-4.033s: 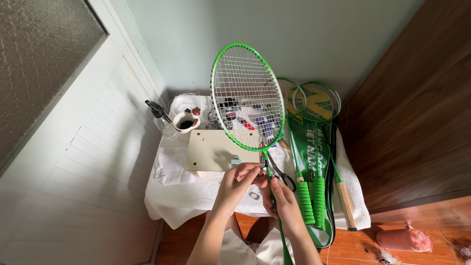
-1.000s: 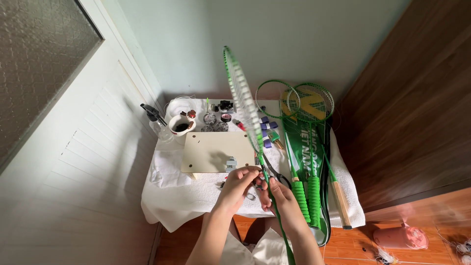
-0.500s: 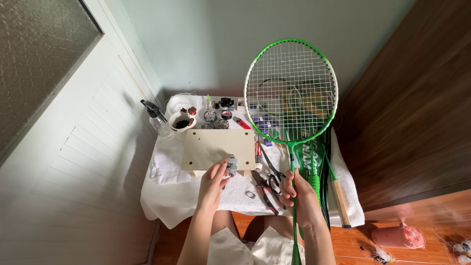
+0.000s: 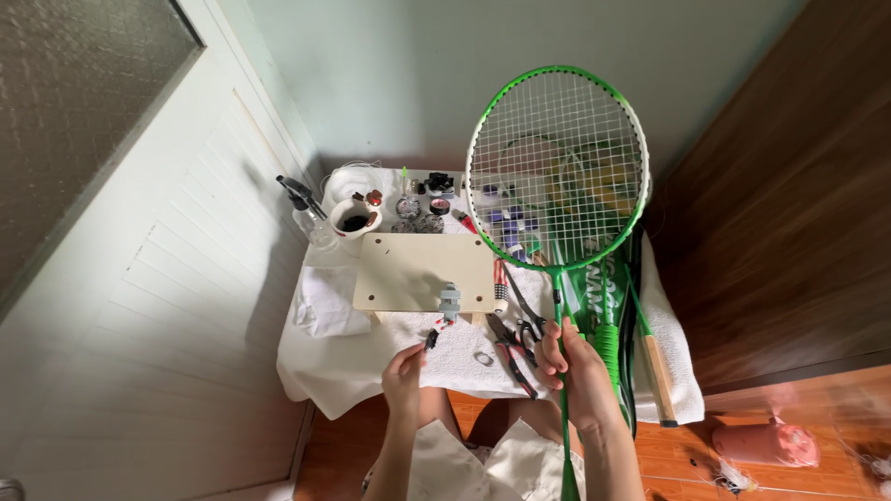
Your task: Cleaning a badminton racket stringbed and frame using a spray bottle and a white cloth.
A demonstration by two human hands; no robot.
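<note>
My right hand (image 4: 580,371) grips the thin shaft of a green badminton racket (image 4: 557,167), holding it upright so its strung head faces me above the right half of the table. My left hand (image 4: 405,368) is low at the table's front edge, fingers closed on a small dark tool (image 4: 432,338) just below a grey clamp (image 4: 450,301). The clamp sits on the front edge of a pale wooden board (image 4: 418,269). Pliers and scissors (image 4: 515,343) lie on the white cloth (image 4: 371,353) between my hands.
More green rackets and a green racket cover (image 4: 613,306) lie at the table's right. A white cup (image 4: 353,218), a spray bottle (image 4: 306,209) and small spools (image 4: 506,218) crowd the back. A wooden cabinet (image 4: 798,213) stands right, a white door (image 4: 139,306) left.
The racket swung from edge-on over the table's middle to face-on at the right, held by my right hand alone. My left hand let go and dropped to the small tool.
</note>
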